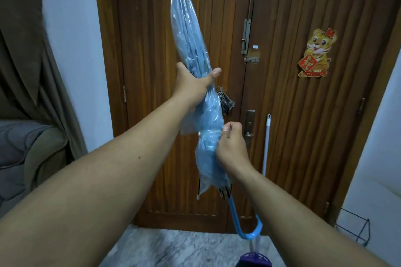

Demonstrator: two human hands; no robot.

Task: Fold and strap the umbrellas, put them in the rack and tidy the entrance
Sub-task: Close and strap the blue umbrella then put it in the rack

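Observation:
A folded see-through blue umbrella [191,34] points tip-up in front of the wooden door, its blue hook handle [249,230] hanging low. My left hand [191,85] wraps around the canopy at mid-length. Lower down, my right hand [231,145] pinches the strap that circles the bunched canopy [208,134]. The wire rack [355,230] stands at the lower right against the wall. Behind the umbrella, a dark patterned object [226,102] hangs on the door; I cannot tell what it is.
The double wooden door [293,115] fills the view, with a tiger decoration [316,52] on its right leaf. A white pole [266,143] leans beside the lock. A grey armchair [26,154] and brown curtain are at the left. A purple object [256,259] sits on the marble floor.

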